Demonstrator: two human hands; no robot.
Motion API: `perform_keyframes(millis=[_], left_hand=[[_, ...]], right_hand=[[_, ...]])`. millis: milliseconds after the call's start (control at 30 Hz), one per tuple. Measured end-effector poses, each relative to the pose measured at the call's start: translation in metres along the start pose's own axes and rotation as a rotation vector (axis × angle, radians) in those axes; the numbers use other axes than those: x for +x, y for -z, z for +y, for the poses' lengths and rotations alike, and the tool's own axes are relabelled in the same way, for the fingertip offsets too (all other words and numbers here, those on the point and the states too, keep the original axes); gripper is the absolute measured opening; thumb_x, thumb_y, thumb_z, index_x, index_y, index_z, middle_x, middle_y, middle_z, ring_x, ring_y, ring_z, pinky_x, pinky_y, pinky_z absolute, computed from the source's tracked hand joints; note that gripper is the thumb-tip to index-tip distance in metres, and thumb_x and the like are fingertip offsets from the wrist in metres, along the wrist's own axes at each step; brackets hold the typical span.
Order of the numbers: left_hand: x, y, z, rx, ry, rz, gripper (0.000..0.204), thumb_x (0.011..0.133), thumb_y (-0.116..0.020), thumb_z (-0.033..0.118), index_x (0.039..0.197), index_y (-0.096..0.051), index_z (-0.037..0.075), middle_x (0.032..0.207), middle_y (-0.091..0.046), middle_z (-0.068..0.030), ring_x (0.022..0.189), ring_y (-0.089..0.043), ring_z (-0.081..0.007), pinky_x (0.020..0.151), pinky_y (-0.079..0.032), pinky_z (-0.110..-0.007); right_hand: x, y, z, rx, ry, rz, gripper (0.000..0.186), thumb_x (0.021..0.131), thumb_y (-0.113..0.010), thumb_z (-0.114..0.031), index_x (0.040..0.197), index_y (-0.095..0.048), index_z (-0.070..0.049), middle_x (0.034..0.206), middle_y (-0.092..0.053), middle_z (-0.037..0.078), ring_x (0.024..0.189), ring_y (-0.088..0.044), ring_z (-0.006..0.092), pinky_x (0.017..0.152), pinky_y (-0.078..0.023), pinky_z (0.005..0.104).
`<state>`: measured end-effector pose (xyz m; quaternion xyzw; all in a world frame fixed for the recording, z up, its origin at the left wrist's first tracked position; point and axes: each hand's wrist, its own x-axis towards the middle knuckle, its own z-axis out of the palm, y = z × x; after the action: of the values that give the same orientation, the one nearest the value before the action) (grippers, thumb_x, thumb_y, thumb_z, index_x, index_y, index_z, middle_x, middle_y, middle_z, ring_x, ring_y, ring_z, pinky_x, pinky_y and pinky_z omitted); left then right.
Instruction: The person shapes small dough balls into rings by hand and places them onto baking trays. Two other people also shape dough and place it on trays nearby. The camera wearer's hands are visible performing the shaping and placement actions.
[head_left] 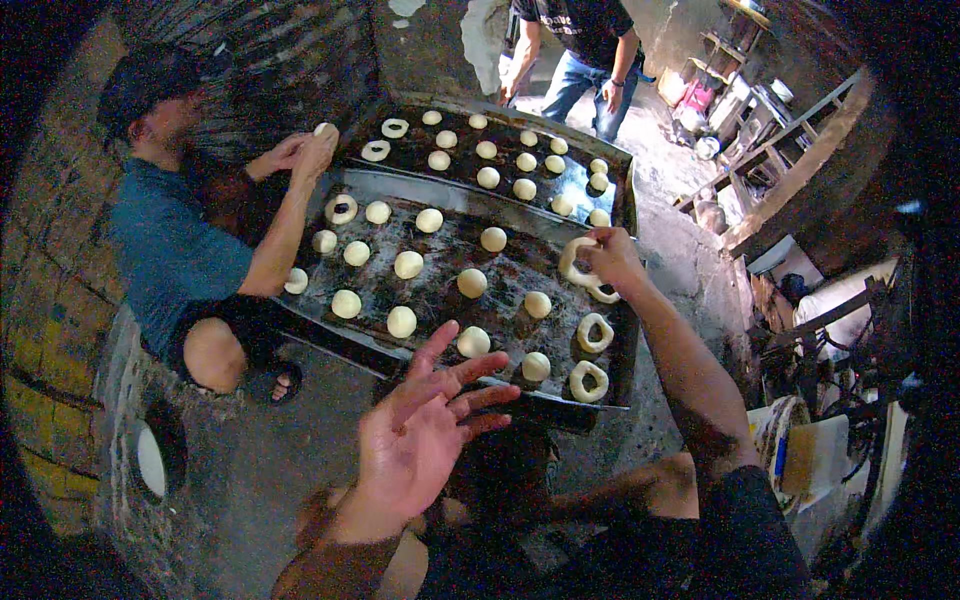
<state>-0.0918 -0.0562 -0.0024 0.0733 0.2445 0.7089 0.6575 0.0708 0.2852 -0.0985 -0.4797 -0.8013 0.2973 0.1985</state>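
My right hand [612,262] is closed on the edge of a pale dough ring [567,262] at the right end of the near baking tray [520,262]. Part of another ring [607,297] shows just beneath it. Two more dough rings [594,347] lie in line toward me. Rows of round dough balls [472,283] cover the rest of this dark metal tray. My left hand [415,440] is held palm up with fingers spread, holding nothing. It is in front of the tray's near edge, close to a dough ball [474,342].
Beyond lies a second tray [462,160] with dough balls and two rings. At left, a crouching co-worker [185,230] holds a dough piece [324,129] in both hands. Another person [580,40] stands behind the far tray. Wooden shelving [775,140] leans at right. A white round object [150,457] is lower left.
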Motion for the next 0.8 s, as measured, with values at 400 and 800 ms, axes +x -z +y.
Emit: perform_keyframes(millis=[400,800], left_hand=[[0.02,0.01,0.012,-0.059,0.201,0.107,0.055,0.092,-0.056,0.024,0.14,-0.037,0.004,0.118,-0.06,-0.0219,0.102,-0.062,-0.0304,0.088,-0.048,-0.04],[0.03,0.003,-0.009,0.286,0.087,0.137,0.046,0.092,-0.061,0.024,0.131,-0.05,0.002,0.108,-0.066,-0.0155,0.094,-0.065,-0.0224,0.076,-0.052,-0.032]], right_hand=[[0.105,-0.118,0.147,0.007,0.013,0.071,0.019,0.084,-0.07,-0.02,0.095,-0.07,-0.004,0.071,-0.066,0.014,0.057,-0.062,0.0315,0.058,-0.055,0.0419],[-0.053,-0.138,0.076,-0.178,0.083,-0.041,0.033,0.08,-0.079,-0.028,0.092,-0.06,-0.004,0.077,-0.063,0.009,0.067,-0.061,0.0256,0.063,-0.048,0.037]])
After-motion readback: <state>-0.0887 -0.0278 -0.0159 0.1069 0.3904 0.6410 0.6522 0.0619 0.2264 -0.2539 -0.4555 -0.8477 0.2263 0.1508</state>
